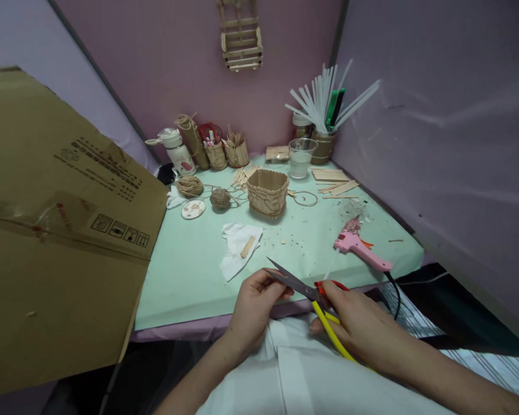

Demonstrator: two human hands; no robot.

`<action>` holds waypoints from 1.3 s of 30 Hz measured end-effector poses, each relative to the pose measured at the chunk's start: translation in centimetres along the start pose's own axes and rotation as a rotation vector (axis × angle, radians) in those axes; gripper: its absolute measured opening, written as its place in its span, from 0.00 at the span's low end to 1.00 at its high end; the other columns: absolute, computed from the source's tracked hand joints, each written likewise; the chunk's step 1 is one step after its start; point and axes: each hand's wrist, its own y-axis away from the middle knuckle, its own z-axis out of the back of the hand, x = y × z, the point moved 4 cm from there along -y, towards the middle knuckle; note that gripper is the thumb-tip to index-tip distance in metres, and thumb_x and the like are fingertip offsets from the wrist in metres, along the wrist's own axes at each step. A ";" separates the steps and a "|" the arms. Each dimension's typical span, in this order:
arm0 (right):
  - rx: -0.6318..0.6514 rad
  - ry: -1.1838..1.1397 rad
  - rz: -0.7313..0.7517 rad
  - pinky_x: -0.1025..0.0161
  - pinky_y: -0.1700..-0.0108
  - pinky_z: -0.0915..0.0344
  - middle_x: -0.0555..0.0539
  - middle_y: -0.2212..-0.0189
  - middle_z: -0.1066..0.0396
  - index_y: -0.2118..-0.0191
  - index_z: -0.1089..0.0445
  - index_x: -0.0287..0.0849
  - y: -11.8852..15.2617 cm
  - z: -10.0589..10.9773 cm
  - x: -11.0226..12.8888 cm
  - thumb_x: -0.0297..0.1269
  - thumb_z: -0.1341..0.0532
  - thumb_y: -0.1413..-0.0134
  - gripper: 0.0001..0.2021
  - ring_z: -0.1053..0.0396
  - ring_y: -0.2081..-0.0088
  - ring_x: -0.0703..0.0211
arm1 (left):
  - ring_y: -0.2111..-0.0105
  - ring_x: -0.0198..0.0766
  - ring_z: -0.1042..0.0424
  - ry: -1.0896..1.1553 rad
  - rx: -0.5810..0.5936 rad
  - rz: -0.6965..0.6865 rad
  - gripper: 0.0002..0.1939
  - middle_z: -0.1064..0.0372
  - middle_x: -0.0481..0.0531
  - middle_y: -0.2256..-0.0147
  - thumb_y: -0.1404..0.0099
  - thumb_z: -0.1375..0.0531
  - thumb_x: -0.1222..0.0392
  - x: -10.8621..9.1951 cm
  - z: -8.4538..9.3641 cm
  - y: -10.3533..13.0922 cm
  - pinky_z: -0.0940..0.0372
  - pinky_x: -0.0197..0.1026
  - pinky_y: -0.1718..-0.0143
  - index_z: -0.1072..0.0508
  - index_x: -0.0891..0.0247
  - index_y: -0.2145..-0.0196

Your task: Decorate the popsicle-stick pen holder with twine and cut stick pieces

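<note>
My right hand [354, 320] grips a pair of scissors [294, 281] with dark blades and red and yellow handle parts. The blades point up and left, over the fingertips of my left hand [257, 300]. Those fingers are pinched together at the table's front edge; whatever is between them is hidden or too small to name. Beyond them, a white tissue [231, 262] lies on the table with a short flat piece of wood [248, 246] on it. Farther back stands a wooden-looking basket [268, 196] with a braided rim.
A pink glue gun [363, 251] lies at the right, its cord over the edge. Twine balls [220, 198], a small white disc [193, 209], a clear cup [300, 158] and wooden sticks [330, 175] sit farther back. A large cardboard box [69, 242] flanks the left side.
</note>
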 end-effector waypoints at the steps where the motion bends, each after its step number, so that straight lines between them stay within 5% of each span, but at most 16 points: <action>1: 0.013 -0.032 -0.004 0.64 0.71 0.47 0.47 0.71 0.28 0.67 0.44 0.45 0.0 -0.1 -0.2 0.44 0.45 0.46 0.09 0.31 0.70 0.53 | 0.73 0.29 0.33 0.004 0.001 0.021 0.03 0.31 0.48 0.73 0.46 0.38 0.64 0.0 -0.1 0.0 0.37 0.33 0.68 0.27 0.66 0.71; 4: 0.024 -0.158 0.002 0.65 0.71 0.45 0.50 0.74 0.30 0.68 0.45 0.46 -0.3 -0.3 -0.8 0.41 0.45 0.45 0.07 0.33 0.71 0.56 | 0.74 0.29 0.32 0.020 -0.013 0.097 0.06 0.30 0.50 0.73 0.47 0.36 0.63 0.2 -0.2 0.0 0.37 0.33 0.68 0.28 0.67 0.71; 10: -0.149 -0.484 0.035 0.67 0.73 0.44 0.55 0.77 0.41 0.73 0.47 0.45 -0.9 0.4 -1.0 0.44 0.43 0.47 0.12 0.42 0.75 0.64 | 0.75 0.29 0.32 0.066 0.027 0.206 0.08 0.30 0.50 0.74 0.48 0.35 0.61 0.6 -0.6 -0.1 0.39 0.31 0.72 0.29 0.67 0.71; 14: -0.243 -0.661 0.113 0.67 0.71 0.40 0.53 0.72 0.40 0.64 0.40 0.43 -0.9 0.9 0.6 0.38 0.44 0.46 0.06 0.41 0.74 0.65 | 0.77 0.27 0.34 0.077 0.087 0.265 0.08 0.31 0.50 0.75 0.48 0.35 0.60 1.0 -1.0 0.1 0.41 0.30 0.74 0.29 0.67 0.72; 21: -0.197 -0.699 0.153 0.68 0.73 0.42 0.54 0.72 0.43 0.63 0.41 0.43 -1.6 -0.3 1.4 0.33 0.45 0.48 0.05 0.43 0.74 0.66 | 0.79 0.26 0.35 0.102 0.099 0.348 0.13 0.33 0.48 0.77 0.48 0.35 0.62 1.7 -1.2 0.2 0.43 0.29 0.76 0.27 0.70 0.64; 30: -0.238 -0.631 0.154 0.67 0.71 0.40 0.52 0.70 0.39 0.56 0.42 0.44 -1.0 0.4 1.4 0.38 0.44 0.47 0.13 0.39 0.72 0.64 | 0.78 0.26 0.36 0.212 0.051 0.318 0.07 0.34 0.48 0.77 0.47 0.36 0.62 1.8 -1.0 0.1 0.41 0.31 0.73 0.29 0.68 0.71; 39: -0.139 -0.037 -0.020 0.65 0.72 0.48 0.50 0.71 0.32 0.65 0.44 0.45 0.7 1.2 0.0 0.49 0.37 0.56 0.18 0.35 0.72 0.58 | 0.76 0.27 0.35 0.186 -0.028 0.136 0.05 0.33 0.48 0.74 0.46 0.37 0.63 0.7 -0.9 0.3 0.40 0.30 0.73 0.30 0.66 0.71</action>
